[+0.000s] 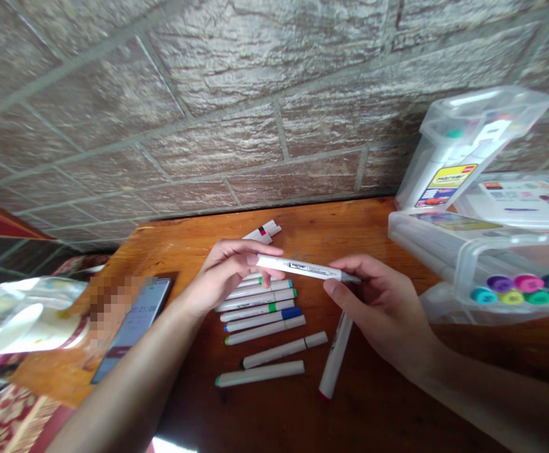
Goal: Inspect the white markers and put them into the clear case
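Note:
A white marker hangs level above the wooden table, held at both ends. My left hand pinches its left end with thumb and fingers. My right hand grips the right end, where the tip or cap is hidden by my fingers. Below them lie several white markers in a loose row, with green and blue ends. One more marker lies nearly upright under my right hand.
A clear plastic marker case stands open at the right, coloured caps showing in its front. A phone lies at the left table edge beside a shiny packet. Brick wall behind.

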Demonstrator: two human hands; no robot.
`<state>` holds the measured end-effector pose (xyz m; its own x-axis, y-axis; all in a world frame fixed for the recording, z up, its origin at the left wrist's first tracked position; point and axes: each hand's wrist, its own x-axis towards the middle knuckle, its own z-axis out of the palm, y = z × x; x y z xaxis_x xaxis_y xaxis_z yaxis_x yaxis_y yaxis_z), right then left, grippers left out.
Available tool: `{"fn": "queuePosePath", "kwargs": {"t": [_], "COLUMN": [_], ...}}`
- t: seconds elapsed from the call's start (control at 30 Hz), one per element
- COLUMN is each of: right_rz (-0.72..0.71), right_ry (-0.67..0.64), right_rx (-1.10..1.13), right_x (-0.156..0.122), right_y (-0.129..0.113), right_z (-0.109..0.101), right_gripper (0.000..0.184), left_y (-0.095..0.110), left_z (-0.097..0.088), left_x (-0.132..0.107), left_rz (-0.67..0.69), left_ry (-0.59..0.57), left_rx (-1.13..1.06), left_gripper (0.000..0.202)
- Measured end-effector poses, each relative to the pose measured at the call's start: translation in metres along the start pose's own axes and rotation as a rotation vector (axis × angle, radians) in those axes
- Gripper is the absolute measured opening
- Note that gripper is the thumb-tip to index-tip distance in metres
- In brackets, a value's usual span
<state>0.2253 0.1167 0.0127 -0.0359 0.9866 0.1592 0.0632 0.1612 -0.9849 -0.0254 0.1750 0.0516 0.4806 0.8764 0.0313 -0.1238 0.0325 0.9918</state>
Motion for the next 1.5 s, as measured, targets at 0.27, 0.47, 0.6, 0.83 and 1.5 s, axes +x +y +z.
{"fn": "queuePosePath", "kwargs": {"t": [0.27,0.47,0.6,0.83,1.5], "right_rz": [-0.012,-0.002,-0.002,0.009,0.011], "right_ry": [0.012,-0.004,-0.013,-0.018,-0.049], "right_rx": [-0.040,-0.029,-0.028,-0.030,0.016], "right_x": [0.0003,0.0010,0.0015,-0.0005,-0.0014], "right_y": [-0.0024,-0.0050,-0.0061,-0.0034,0.0021], "right_z": [-0.0012,-0.0013,-0.0013,-0.0022,0.0004], "right_gripper": [0.011,0.016,0.017,0.015,0.013], "left_y": [-0.0035,-0.0024,-0.0013,-0.0013,-0.0054], "left_z": [-0.0058,-0.0042,-0.0022,-0.0023,-0.0038], "left_x": [-0.0023,-0.0017,-0.0011,-0.0010,0.0026], "left_rz": [0.042,0.045,0.047,0.064,0.170], "left_ry": [-0.010,0.044,0.071,0.062,0.084], "left_rx": [0.117,0.158,0.169,0.190,0.165], "left_gripper": [0.032,0.026,0.026,0.025,0.021]}}
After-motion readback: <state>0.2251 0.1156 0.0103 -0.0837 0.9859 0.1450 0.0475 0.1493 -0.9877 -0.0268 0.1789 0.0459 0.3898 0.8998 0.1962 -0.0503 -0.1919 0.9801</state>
